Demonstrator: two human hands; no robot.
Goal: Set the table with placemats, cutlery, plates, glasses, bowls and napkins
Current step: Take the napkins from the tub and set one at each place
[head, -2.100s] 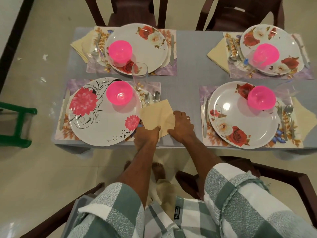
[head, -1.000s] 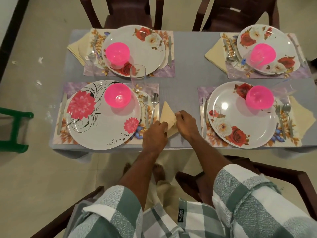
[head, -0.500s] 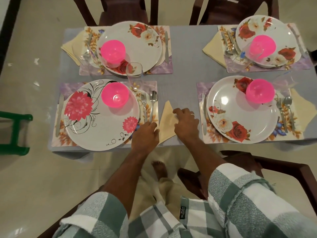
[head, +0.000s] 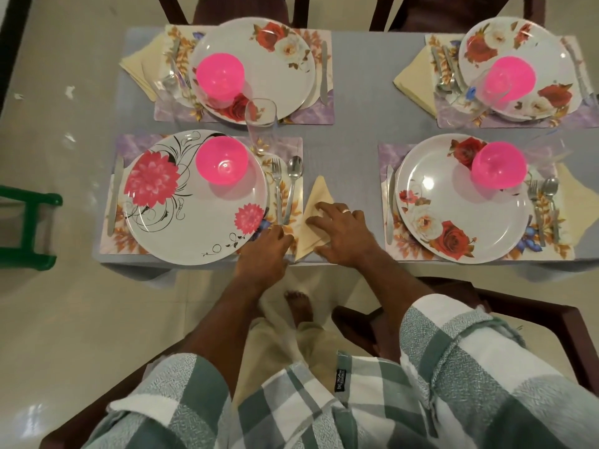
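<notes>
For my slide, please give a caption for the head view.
Both hands, right hand and left hand, place a folded yellow napkin beside the near-left placemat.

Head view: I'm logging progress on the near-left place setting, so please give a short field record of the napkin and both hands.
napkin: yellow, folded to a triangle, on the table right of the near-left placemat
right hand: fingers spread flat on the napkin
left hand: at the fork and spoon handle ends; grip unclear
</notes>
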